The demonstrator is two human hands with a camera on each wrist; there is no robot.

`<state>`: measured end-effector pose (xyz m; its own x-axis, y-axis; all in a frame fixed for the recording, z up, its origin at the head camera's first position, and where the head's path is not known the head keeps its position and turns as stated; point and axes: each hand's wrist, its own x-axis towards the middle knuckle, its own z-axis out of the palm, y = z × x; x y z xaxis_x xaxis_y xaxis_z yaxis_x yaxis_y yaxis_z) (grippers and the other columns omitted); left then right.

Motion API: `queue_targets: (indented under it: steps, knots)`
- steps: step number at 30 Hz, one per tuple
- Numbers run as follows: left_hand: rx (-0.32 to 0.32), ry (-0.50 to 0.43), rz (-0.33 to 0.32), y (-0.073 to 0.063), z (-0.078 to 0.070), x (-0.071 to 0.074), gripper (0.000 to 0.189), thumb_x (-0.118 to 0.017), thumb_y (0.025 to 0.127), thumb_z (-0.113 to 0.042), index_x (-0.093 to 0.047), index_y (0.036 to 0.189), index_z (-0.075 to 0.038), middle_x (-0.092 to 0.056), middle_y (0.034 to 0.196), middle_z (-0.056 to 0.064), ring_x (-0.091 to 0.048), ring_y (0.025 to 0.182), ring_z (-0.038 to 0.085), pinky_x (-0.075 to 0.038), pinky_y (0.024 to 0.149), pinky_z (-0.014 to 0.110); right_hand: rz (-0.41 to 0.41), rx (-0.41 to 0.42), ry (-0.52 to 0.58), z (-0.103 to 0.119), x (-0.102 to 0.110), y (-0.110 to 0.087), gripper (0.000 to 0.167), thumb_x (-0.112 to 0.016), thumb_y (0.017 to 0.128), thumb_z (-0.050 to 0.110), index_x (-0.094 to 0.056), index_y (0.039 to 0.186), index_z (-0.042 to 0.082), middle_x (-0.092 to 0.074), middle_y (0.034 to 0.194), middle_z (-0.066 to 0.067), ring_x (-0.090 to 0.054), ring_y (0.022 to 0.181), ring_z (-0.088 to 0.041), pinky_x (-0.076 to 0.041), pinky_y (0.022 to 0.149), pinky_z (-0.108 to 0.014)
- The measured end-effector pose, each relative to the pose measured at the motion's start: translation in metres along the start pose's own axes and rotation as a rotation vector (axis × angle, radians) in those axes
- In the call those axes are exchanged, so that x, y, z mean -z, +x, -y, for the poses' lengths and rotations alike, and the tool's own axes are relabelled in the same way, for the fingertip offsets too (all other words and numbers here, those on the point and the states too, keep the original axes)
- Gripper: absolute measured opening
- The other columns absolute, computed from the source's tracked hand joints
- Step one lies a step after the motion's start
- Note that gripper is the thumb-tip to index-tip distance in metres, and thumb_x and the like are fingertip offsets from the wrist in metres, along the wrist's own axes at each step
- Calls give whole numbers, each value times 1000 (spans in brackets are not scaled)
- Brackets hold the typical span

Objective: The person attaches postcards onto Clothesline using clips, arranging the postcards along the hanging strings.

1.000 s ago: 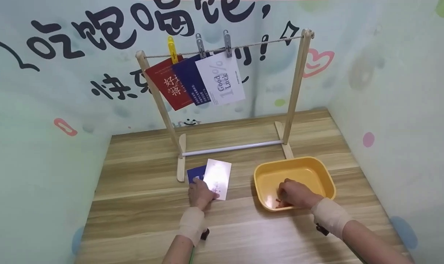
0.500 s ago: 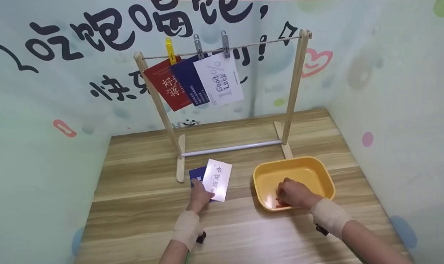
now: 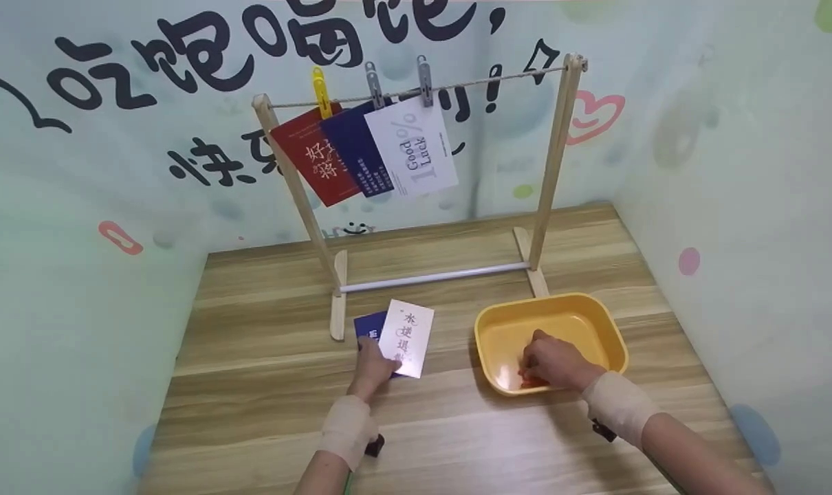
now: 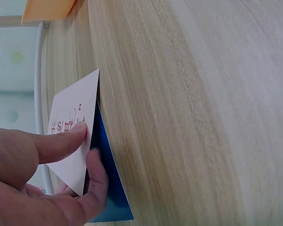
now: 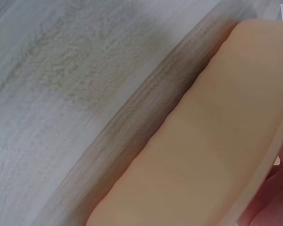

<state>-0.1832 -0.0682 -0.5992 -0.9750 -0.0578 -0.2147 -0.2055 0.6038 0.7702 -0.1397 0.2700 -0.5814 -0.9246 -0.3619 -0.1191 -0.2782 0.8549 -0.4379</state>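
Observation:
My left hand (image 3: 370, 364) pinches a white card (image 3: 412, 328) with characters printed on it. In the left wrist view, the thumb (image 4: 61, 145) lies on the card's face and fingers curl beneath its edge. A dark blue card (image 4: 109, 181) lies under the white one, flat on the table. My right hand (image 3: 557, 361) reaches into a yellow plastic tray (image 3: 581, 316), fingers bent downward at something orange-red (image 3: 530, 382) near its front wall. The fingertips are hidden there, and the tray wall blocks most of that hand in the right wrist view.
Behind stands a wooden rack (image 3: 555, 165) with a rope. A yellow clothespin (image 3: 322, 94) and two grey clothespins (image 3: 425, 81) hold a red card (image 3: 316, 161), a blue card (image 3: 357, 155) and a white "Good Luck" card (image 3: 416, 151). Walls enclose the table.
The left hand has shifted slightly left and its grip on the white card has changed; the card tilts, so its printing now shows. The right hand stays in the tray, almost still.

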Motion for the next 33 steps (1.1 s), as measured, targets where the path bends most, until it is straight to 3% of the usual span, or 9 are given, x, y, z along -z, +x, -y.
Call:
queue_targets:
  steps: [3, 6, 10, 14, 19, 26, 33]
  knots:
    - [-26, -6, 19, 1, 2, 2, 80, -71, 74, 8, -21, 133, 28, -56, 117, 44, -60, 110, 48, -46, 109, 52, 1, -16, -5, -1, 0, 1, 9, -79, 84, 15, -73, 78, 12, -53, 81, 1, -49, 69, -12, -44, 59, -30]
    - [-71, -11, 27, 3, 6, 4, 62, -67, 76, 8, -30, 124, 25, -59, 108, 41, -62, 101, 47, -50, 102, 54, -17, -22, -10, -2, 0, 2, 8, -74, 87, 12, -73, 79, 12, -53, 81, 0, -48, 68, -13, -43, 58, -30]
    - [-110, -38, 34, 6, 10, 6, 32, -60, 75, 8, -47, 102, 20, -56, 101, 33, -62, 85, 40, -60, 78, 49, -50, -20, -33, -2, 3, 3, 5, -68, 85, 7, -72, 89, 8, -56, 86, -4, -54, 69, -17, -49, 60, -35]
    - [-36, -152, 103, 5, 7, 9, 21, -55, 77, 10, -56, 97, 19, -51, 105, 27, -63, 74, 27, -60, 57, 32, -95, 21, -86, -2, 4, 1, 24, -70, 82, 6, -67, 105, -2, -59, 95, -12, -59, 73, -23, -58, 67, -42]
    - [51, -247, 162, 3, 1, 8, 38, -55, 82, 14, -44, 118, 20, -57, 108, 31, -68, 71, 23, -60, 58, 27, -145, 87, -62, -2, 10, 0, 34, -77, 77, 2, -66, 107, -11, -60, 92, -17, -59, 75, -24, -57, 70, -42]
    - [-1, -282, 224, 4, -2, 4, 36, -53, 86, 14, -48, 121, 21, -60, 105, 30, -67, 72, 22, -61, 62, 29, -201, 95, -52, 5, 22, 2, 23, -69, 78, -12, -67, 100, -10, -60, 91, -18, -63, 77, -28, -58, 73, -44]
    - [-36, -246, 257, 2, -10, -1, 21, -52, 92, 11, -50, 113, 13, -62, 100, 23, -66, 72, 18, -62, 67, 33, -295, 87, 5, 12, 35, 7, 29, -65, 77, -17, -64, 104, -7, -62, 92, -17, -64, 78, -30, -57, 70, -45]
